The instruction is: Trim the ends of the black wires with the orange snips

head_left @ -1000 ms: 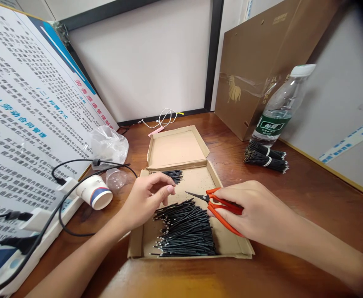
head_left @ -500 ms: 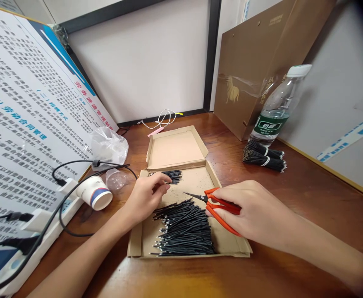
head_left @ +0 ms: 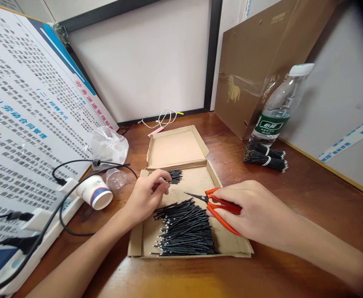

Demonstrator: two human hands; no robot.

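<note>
My right hand [head_left: 246,209] is wrapped round the orange handles of a pair of scissors [head_left: 221,203]. Their short dark blades look closed and point left over the cardboard box [head_left: 134,240]. Thumb and fingers of my left hand [head_left: 149,191] are pinched together above the box's left side; what they hold, if anything, is hidden. Just behind those fingers lies a small pile of black wires [head_left: 176,176], partly covered by the hand. A much larger heap of short black wires [head_left: 187,229] with silvery ends fills the near part of the box.
Two banded bundles of black wires [head_left: 265,157] lie at right beside a plastic bottle [head_left: 270,120]. A brown box [head_left: 246,74] stands behind. At left are a tipped paper cup [head_left: 94,193], a clear plastic bag [head_left: 110,145], a power strip [head_left: 41,252] and black cables.
My left fingertips have curled in slightly over the small pile. My right hand and the scissors stay almost where they were.
</note>
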